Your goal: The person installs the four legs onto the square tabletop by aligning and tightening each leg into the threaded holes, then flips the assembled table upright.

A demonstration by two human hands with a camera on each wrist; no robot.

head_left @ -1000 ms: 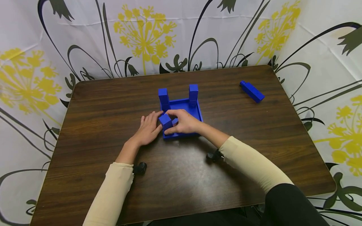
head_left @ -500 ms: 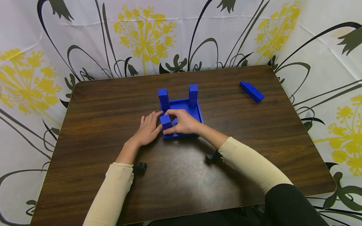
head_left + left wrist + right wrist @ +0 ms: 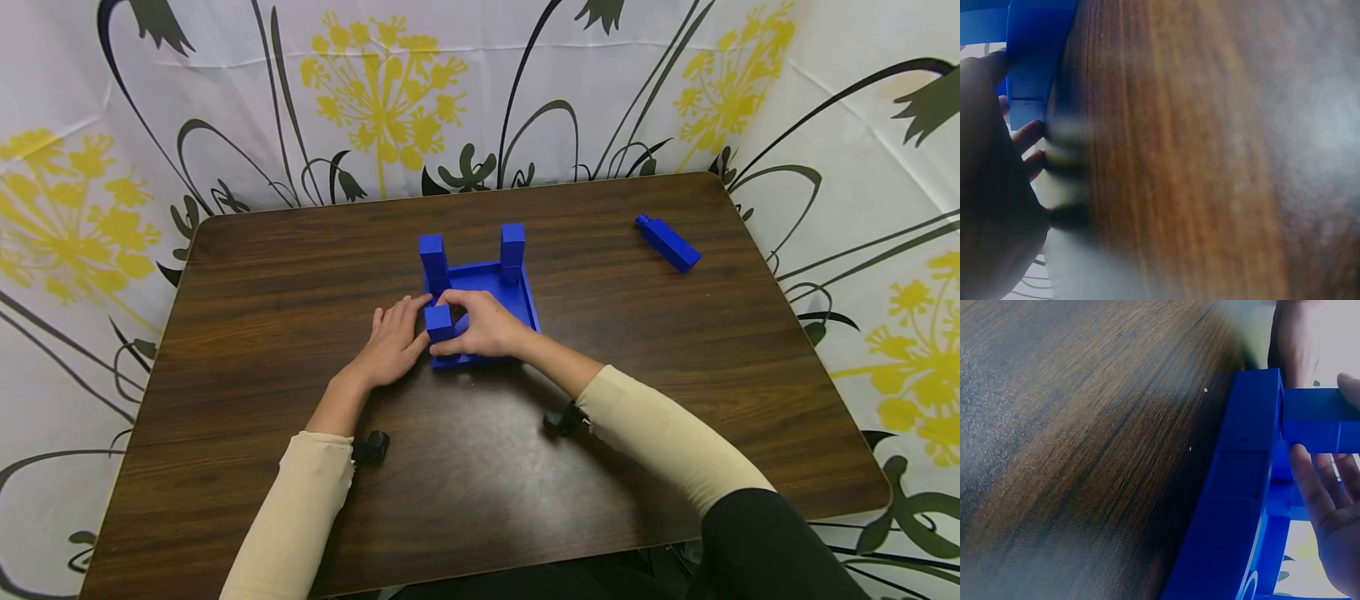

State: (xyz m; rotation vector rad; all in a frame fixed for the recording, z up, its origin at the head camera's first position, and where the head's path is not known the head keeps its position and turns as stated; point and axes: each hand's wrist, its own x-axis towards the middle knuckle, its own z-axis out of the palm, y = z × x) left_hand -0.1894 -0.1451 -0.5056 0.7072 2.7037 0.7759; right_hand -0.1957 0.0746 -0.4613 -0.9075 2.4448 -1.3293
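A blue square frame (image 3: 531,304) with raised edges lies on the table, and blue square posts stand at its corners. My right hand (image 3: 487,325) holds one blue post (image 3: 439,322) upright at the near left corner, thumb on one side and fingers on the other. In the right wrist view this post (image 3: 1316,428) meets the frame's wall (image 3: 1219,519). My left hand (image 3: 390,346) lies flat beside the frame, its thumb and index finger touching the left side. The post's lower end is partly hidden by my right hand in the head view.
Two more posts stand at the far corners, one at the left (image 3: 434,260) and one at the right (image 3: 512,252). A loose blue post (image 3: 669,244) with a round peg end lies on the brown table (image 3: 637,350) at the far right. Patterned cloth (image 3: 480,100) hangs behind.
The post in my right hand has turned and straightened over the near left corner. My right hand has shifted slightly left with it. My left hand has stayed put.
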